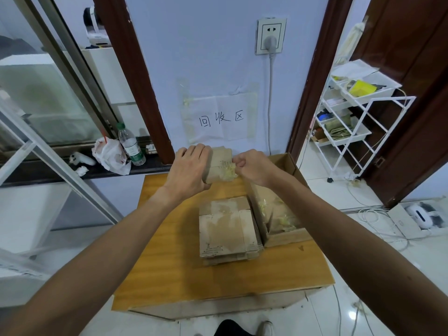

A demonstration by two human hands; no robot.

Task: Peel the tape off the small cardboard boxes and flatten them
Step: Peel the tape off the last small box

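Over on the left, my left hand is wrapped around the small cardboard box, fingers curled over its far side. I'm holding it up off the wooden table, close to the wall. This box isn't flattened yet.

On its right face there's a crinkly bit of yellowish tape. My right hand is pinching the loose end of it between thumb and fingertips.

Tip for this bit, imo: hold the box firm so it can't twist. Pull the tape low and slow along the cardboard rather than yanking it straight out, otherwise it'll probably snap or rip the paper layer off. If it tears, I'd re-pinch right next to where it's stuck.

Below my hands, mid-table, sits the stack of flattened boxes, so this one goes there once it's bare and squashed. Just beside the stack on the right is the bigger open carton with tape scraps in it. Looks like the spot for this strip.
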